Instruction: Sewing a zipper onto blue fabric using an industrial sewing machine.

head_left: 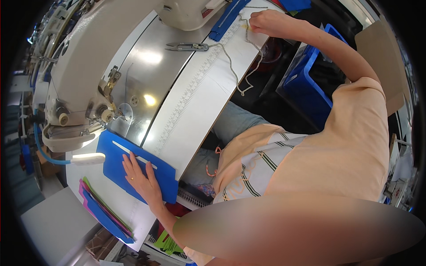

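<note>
A blue flat panel [116, 170] with a narrow white strip [122, 147] along its upper part lies on the table by the sewing machine. My left hand [144, 181] rests flat on it, fingers stretched out and partly over the strip. At the far end of the table my right hand [270, 24] is closed by the edge, next to a grey cord [233, 66]. What its fingers hold, if anything, is hidden. The cord runs to thread snips [188, 46] lying on the table. Near that hand lies a long blue strip [227, 21] with a pale line along it.
The sewing machine [82, 57] stands over a metal plate [142, 66]; a white lamp [88, 158] hangs near the panel. Coloured panels [104, 213] lie at the table's lower left. A blue crate [306, 84] and a cardboard box [384, 62] stand beyond the edge.
</note>
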A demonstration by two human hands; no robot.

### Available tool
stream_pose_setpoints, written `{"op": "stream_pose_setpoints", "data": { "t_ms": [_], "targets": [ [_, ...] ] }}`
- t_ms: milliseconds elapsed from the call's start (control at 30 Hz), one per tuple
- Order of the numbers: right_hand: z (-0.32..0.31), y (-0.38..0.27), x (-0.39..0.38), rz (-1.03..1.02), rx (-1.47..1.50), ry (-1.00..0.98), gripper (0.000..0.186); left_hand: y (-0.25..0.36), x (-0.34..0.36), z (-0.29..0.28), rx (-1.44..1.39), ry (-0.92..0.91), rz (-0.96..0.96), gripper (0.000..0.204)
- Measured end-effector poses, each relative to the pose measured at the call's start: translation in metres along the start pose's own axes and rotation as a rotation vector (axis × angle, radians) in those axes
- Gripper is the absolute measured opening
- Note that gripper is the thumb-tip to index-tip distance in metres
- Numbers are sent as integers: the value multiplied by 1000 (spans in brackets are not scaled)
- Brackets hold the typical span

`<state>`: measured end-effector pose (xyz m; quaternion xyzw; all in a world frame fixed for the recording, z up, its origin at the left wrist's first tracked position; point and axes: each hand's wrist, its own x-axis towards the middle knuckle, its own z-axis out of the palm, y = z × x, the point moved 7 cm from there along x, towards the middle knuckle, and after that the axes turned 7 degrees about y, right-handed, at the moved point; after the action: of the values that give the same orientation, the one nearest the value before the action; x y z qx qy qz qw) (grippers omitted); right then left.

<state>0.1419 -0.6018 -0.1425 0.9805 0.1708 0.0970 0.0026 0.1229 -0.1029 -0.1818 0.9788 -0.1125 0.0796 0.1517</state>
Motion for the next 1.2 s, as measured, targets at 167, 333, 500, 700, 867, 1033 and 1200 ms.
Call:
{"op": "stream_pose_setpoints", "data": {
  "t_ms": [167, 333, 500, 700, 867, 1033, 1200],
  "targets": [
    [4, -8, -5, 8, -78, 25, 13, -1, -1, -1, 2, -1, -11, 54],
    [4, -26, -12, -87, -315, 68, 9, -1, -2, -2, 4, 4, -11, 54],
    [11, -33, 3, -181, -379, -46, 10, -1, -2, -1, 16, 14, 2, 53],
    [8, -4, 4, -116, -293, 78, 7, 2, -2, -2, -3, 25, 18, 52],
    [7, 17, -5, 84, 30, -49, 8, 1, -2, -3, -4, 26, 20, 52],
    [-1, -14, 2, -124, -154, -71, 13, -1, -3, -2, 9, 27, 14, 52],
    [8, -10, 10, -159, -226, -158, 10, 0, -1, -1, 4, 16, 11, 52]
  ]
}}
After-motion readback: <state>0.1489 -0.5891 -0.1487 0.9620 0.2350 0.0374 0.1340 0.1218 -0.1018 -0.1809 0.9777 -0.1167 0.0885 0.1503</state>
